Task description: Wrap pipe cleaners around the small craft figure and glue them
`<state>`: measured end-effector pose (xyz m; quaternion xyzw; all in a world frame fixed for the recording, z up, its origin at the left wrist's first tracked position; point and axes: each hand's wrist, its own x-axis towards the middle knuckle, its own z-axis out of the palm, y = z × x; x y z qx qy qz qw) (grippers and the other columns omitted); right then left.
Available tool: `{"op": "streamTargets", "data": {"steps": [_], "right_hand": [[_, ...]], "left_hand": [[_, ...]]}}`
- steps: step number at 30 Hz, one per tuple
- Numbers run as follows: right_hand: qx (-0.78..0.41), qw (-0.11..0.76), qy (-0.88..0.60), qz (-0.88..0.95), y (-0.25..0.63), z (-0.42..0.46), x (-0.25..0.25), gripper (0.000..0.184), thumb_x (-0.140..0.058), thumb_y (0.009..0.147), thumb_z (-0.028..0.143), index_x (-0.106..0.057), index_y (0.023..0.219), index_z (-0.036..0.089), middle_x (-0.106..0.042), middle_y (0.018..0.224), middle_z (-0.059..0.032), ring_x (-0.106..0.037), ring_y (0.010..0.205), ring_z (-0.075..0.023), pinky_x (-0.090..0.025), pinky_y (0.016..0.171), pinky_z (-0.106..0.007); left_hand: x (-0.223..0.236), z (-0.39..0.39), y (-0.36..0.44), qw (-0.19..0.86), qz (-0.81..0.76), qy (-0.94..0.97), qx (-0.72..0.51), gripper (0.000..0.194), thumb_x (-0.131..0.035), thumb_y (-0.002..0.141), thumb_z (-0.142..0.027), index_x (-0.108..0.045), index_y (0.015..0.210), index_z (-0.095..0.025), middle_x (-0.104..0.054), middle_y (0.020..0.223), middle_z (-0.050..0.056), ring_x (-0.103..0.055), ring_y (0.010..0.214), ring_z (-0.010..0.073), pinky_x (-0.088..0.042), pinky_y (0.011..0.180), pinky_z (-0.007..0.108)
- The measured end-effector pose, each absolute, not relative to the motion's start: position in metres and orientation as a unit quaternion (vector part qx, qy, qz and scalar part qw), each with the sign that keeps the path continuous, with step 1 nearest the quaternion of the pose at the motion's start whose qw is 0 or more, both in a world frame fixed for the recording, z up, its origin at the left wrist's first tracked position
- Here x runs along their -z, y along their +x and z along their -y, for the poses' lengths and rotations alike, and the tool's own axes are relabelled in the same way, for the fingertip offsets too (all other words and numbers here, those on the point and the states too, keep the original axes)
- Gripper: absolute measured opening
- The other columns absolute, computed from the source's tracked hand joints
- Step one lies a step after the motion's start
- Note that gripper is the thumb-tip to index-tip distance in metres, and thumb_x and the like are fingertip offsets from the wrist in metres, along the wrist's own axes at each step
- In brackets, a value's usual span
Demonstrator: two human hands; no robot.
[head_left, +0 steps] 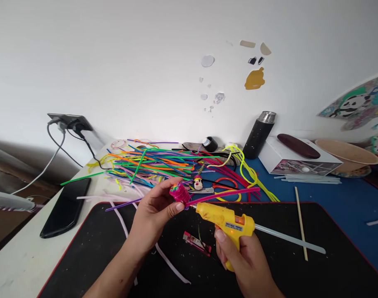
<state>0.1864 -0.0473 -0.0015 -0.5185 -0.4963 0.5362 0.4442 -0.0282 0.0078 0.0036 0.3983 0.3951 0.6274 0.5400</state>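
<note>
My left hand (154, 211) is closed on a magenta coil of pipe cleaner (180, 193), with some multicoloured fuzz at its upper left end. A loose magenta pipe cleaner tail (226, 195) sticks out from it to the right. In my right hand (243, 254) is a yellow hot glue gun (228, 221), gripped by its handle. Its nozzle points left and meets the lower right side of the coil; whether it touches I cannot tell. A translucent glue stick (291, 239) juts from the gun's back end.
Behind my hands lie a heap of coloured pipe cleaners (154, 163), scissors (228, 188) and a small figure head (198, 182). A pink lighter (197, 243) and a wooden stick (300, 223) rest on the black mat (114, 265). A phone (66, 209) is left, a black flask (259, 134) back right.
</note>
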Motion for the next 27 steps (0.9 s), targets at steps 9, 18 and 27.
{"op": "streamTargets", "data": {"steps": [9,18,27], "right_hand": [[-0.472,0.450,-0.533,0.539,0.189,0.052,0.005,0.054,-0.067,0.096,0.064,-0.055,0.062,0.023,-0.049,0.055,-0.0003,-0.046,0.051,-0.0164,-0.039,0.051,-0.030],[-0.434,0.467,-0.523,0.566,0.198,0.055,0.012,0.040,-0.080,0.089,0.055,-0.066,0.066,0.025,-0.057,0.054,-0.0031,-0.054,0.052,-0.0216,-0.052,0.053,-0.032],[-0.374,0.491,-0.515,0.594,0.187,0.053,0.004,0.048,-0.070,0.095,0.059,-0.059,0.062,0.027,-0.053,0.049,-0.0013,-0.052,0.046,-0.0198,-0.052,0.054,-0.032]], "left_hand": [[-0.005,-0.002,-0.029,0.509,-0.418,0.423,-0.622,0.044,-0.097,0.074,-0.027,-0.086,0.116,-0.033,-0.081,0.113,0.005,-0.072,0.101,0.0217,-0.057,0.089,0.029],[-0.011,0.000,-0.027,0.511,-0.412,0.422,-0.625,0.043,-0.097,0.073,-0.027,-0.086,0.114,-0.031,-0.082,0.110,0.008,-0.075,0.099,0.0264,-0.060,0.089,0.035],[-0.018,0.003,-0.026,0.500,-0.414,0.429,-0.628,0.040,-0.097,0.073,-0.028,-0.087,0.111,-0.030,-0.081,0.104,0.007,-0.073,0.094,0.0260,-0.059,0.085,0.034]]}}
